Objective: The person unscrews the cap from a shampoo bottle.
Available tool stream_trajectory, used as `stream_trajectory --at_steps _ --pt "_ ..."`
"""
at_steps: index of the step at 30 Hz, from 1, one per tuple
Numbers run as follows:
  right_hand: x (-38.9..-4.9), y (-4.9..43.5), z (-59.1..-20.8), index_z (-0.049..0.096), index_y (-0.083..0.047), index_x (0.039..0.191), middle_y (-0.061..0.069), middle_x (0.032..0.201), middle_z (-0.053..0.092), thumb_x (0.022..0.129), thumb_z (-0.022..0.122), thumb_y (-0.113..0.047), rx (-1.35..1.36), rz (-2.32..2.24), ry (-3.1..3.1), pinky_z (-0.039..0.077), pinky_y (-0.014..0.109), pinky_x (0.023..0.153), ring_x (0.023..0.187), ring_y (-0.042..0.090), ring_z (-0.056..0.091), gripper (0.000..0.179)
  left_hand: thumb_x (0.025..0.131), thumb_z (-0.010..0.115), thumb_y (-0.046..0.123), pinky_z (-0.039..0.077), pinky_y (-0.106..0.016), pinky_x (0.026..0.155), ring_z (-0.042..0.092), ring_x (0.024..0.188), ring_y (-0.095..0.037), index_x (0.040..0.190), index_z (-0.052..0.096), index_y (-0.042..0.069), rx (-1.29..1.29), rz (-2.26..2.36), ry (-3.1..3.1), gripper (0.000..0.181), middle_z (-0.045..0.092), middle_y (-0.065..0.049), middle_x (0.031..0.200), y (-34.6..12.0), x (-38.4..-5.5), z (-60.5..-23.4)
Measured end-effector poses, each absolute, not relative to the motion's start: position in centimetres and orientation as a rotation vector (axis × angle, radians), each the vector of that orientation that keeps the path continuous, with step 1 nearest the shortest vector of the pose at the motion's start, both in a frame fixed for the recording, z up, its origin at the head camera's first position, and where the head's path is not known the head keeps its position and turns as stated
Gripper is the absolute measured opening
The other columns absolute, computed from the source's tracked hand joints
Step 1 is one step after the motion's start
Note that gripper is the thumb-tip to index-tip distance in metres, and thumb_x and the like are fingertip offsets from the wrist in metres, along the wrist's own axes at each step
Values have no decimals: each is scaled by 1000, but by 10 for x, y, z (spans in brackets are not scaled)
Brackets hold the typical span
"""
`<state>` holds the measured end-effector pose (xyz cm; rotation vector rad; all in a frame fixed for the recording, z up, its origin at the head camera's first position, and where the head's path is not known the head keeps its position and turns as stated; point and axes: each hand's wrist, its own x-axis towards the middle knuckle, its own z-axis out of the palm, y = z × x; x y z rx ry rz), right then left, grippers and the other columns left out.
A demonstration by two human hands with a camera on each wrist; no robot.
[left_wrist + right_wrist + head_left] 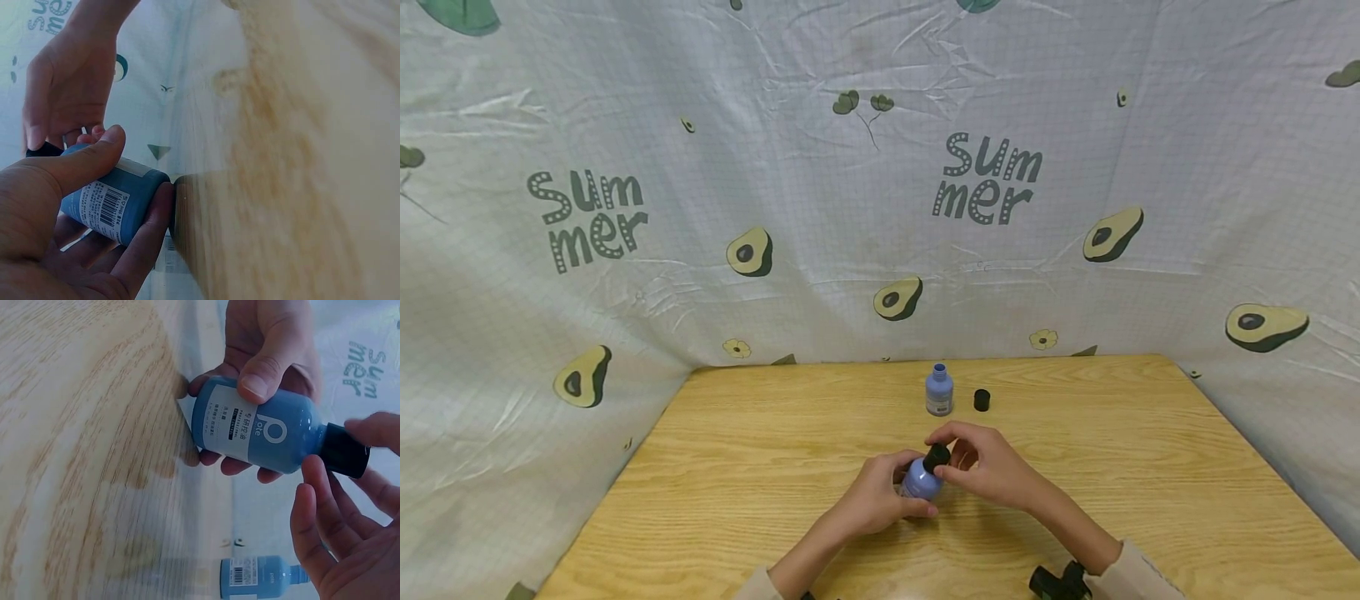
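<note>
My left hand point(880, 493) grips a small blue bottle point(256, 425) round its body, tilted a little above the wooden table. In the right wrist view its printed label shows; in the left wrist view a barcode is visible on its other side. A black cap point(345, 451) sits on the bottle's neck. My right hand point(987, 465) pinches that cap between thumb and fingers. Behind the hands a second blue bottle point(939, 392) stands upright with its neck uncovered. Just right of it a loose black cap point(982, 400) rests on the table.
The wooden table point(760, 433) reaches back to a white cloth point(820, 183) printed with avocados and lettering, which hangs behind it and along both sides. A black device point(1060, 582) is by the right wrist at the near edge of the head view.
</note>
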<state>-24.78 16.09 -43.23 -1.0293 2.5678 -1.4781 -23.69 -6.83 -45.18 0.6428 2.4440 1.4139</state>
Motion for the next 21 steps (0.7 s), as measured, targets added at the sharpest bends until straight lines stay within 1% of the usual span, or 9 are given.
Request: stream_trajectory --at_steps 4,8,13,17,21 --pt "-247 159 -431 67 -10 124 6 114 70 95 77 -28 -956 -1468 2589 57 26 69 76 5 63 36 83 89 21 58 -30 87 71 109 -20 134 67 12 643 1409 2447 56 72 -5 125 -68 -237 -452" --pt "-247 158 -430 67 -12 118 2 106 69 95 77 -31 -915 -1473 2593 55 27 67 76 8 63 32 84 89 21 58 -31 87 71 109 -21 134 66 12 649 1415 2443 56 72 -5 124 -68 -237 -452" --pt "-248 159 -430 68 -11 115 1 101 69 95 77 -28 -928 -1470 2596 55 27 66 74 7 62 28 84 88 20 58 -32 89 71 111 -21 134 67 13 649 1422 2435 55 72 -5 125 -69 -237 -452" --pt "-248 159 -431 68 -6 117 5 105 70 95 77 -22 -980 -1475 2591 57 26 68 74 5 61 29 83 89 20 58 -30 87 71 110 -20 134 67 13 644 1417 2439 56 72 -5 124 -69 -237 -452" --pt "-248 159 -432 68 -4 120 9 111 71 94 76 -16 -1027 -1485 2571 58 26 70 74 4 61 30 83 89 20 57 -29 86 71 108 -18 134 67 13 642 1411 2445 56 72 -4 124 -69 -237 -452"
